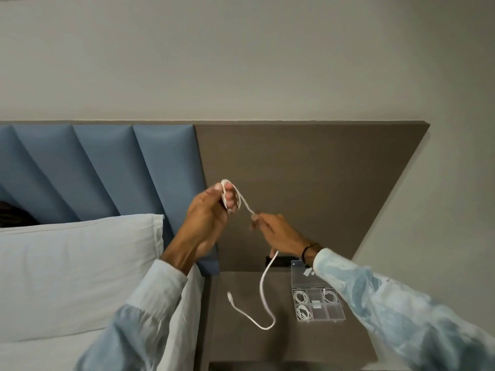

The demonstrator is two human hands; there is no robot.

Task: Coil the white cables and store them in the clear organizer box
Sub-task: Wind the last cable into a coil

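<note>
My left hand (207,210) is raised in front of the brown headboard, with a few loops of a white cable (263,290) wound around its fingers. My right hand (276,231) pinches the same cable a short way down from the loops. The rest of the cable hangs below my right hand and curls onto the nightstand, its plug end lying free there. The clear organizer box (332,315) stands open on the nightstand's right side. Three of its compartments hold coiled white cables (301,297).
A brown nightstand (241,341) sits below my hands, against the headboard panel (308,170). A bed with a white pillow (75,263) and blue padded headboard (107,162) lies to the left. A dark object sits behind the box lid (300,274).
</note>
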